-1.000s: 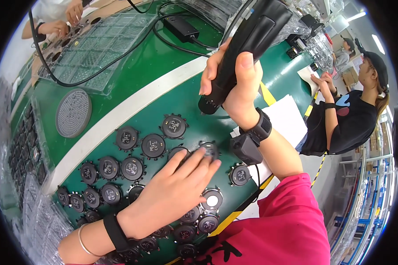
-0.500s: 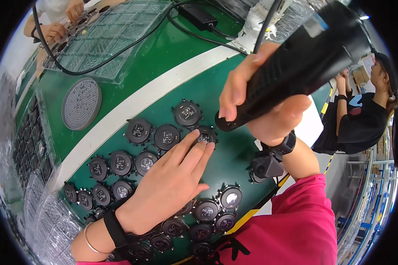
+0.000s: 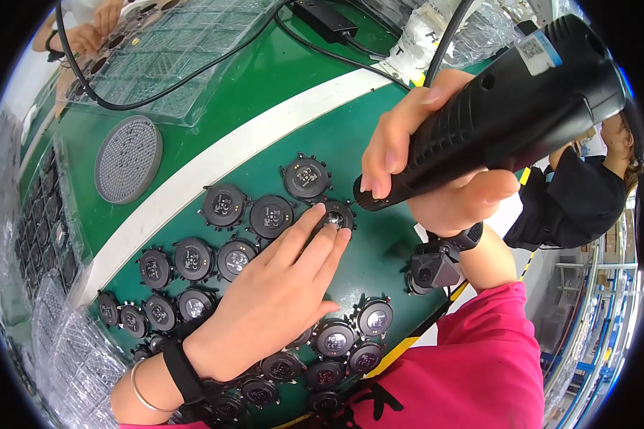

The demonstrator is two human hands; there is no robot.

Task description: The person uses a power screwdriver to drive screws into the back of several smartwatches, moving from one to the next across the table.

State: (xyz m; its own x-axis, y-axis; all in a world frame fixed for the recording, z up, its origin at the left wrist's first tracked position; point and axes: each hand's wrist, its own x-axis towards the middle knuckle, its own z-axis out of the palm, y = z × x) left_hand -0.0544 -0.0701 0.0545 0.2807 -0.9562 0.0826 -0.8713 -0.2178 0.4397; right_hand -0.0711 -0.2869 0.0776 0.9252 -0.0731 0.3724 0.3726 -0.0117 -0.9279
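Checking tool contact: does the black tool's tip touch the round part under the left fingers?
No: the black tool tip hangs just above the round part.

- Bright, even overhead light fell on the green table (image 3: 279, 93), with glare on its white stripe.
- Fisheye bending and black corners framed the view; edges blurred.

We've got the left hand (image 3: 279, 300) flat at frame centre, palm down, fingers extended up-right (wrist at lower left). Right hand (image 3: 436, 171) upper right, fist-curled in a grip, wrist bent.
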